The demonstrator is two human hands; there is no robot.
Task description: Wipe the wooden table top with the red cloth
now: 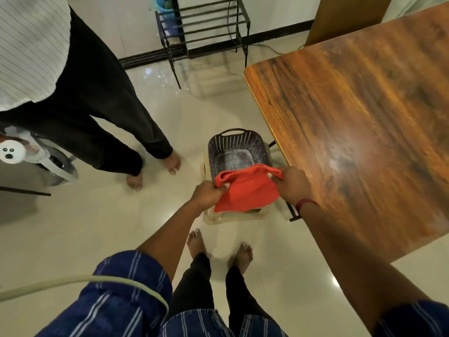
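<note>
Head view, looking straight down, so here goes: red cloth [245, 190] stretched out between both hands, just off the left edge of the wooden table top [364, 117], up in the air and not touching it. Left hand [209, 194] curled round one upper corner of the cloth. Right hand [291, 184] pinching the other corner, thumb on top, right over the table's edge, with a red band [306, 204] on that wrist. Rest of the cloth hanging loose below the fingers. Directly under it, tucked beside the table's left edge, a dark perforated plastic basket [233, 147] sitting on a beige plastic stool [218, 218]. Table top glossy, with a bright glare patch close to the right hand. Well left of the table, a second person [85, 93], barefoot, in black trousers and a striped white shirt. Past the table's far left corner, a black metal rack [206, 25] against the wall. Pale tiled floor [97, 227] all round the table.
</note>
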